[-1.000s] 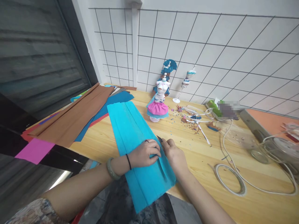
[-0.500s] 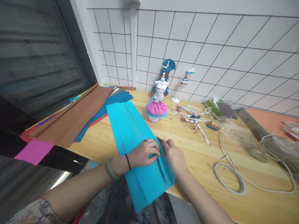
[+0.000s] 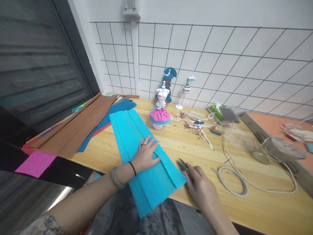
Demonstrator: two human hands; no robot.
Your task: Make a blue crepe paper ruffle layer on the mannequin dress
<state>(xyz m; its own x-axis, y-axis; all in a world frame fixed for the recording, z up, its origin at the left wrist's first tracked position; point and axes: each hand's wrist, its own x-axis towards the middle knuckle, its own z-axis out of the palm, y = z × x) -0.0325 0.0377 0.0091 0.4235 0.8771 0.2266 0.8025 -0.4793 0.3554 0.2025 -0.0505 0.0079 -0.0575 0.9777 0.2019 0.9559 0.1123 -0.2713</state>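
Note:
A long sheet of turquoise crepe paper (image 3: 127, 130) lies at a slant on the wooden table, its near end hanging past the table's edge. Flat on the sheet rests my left hand (image 3: 146, 153), fingers spread. My right hand (image 3: 201, 184) grips a pair of small scissors (image 3: 183, 165) beside the sheet's right edge; the blades point up and left, slightly apart. Part of the scissors' handles is hidden in the fingers. Beyond the sheet stands a small dress form (image 3: 161, 98) in a pink and blue skirt (image 3: 160, 115).
Brown crepe paper (image 3: 80, 125) tops a stack of coloured sheets at the left. Two more small forms, one a patterned figure (image 3: 187, 88), stand by the wall grid. Paper scraps (image 3: 193, 129), a tape roll (image 3: 221, 182), a white cord (image 3: 266, 196) and a tissue pack (image 3: 215, 109) lie rightward.
My right hand has drawn back to the right with the scissors, away from the sheet. My left hand's fingers have spread out flat on the paper. The view has shifted slightly.

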